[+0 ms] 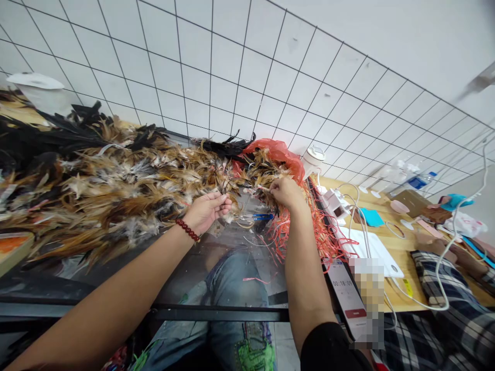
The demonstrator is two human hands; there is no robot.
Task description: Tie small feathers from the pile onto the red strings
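My left hand (211,208), with a dark red bead bracelet (187,230) at the wrist, has its thumb pressed to curled fingers beside the brown feathers. Whatever sits in that pinch is too small to make out. Brown, tan and white feathers (127,185) lie heaped to its left. My right hand (286,193) is closed, its fingertips pinching at the lower edge of a smaller brown feather bunch (263,172) by a red plastic bag (280,153). Blue-handled scissors or snips (263,217) lie on the dark tabletop between the hands.
Tangled red strings (305,237) lie right of my right forearm. A phone (345,291) showing a timer rests beside them. White cables and a white board (371,252) lie on the wooden table. Another person's plaid sleeve (429,273) is at right. A wire grid (211,67) stands behind.
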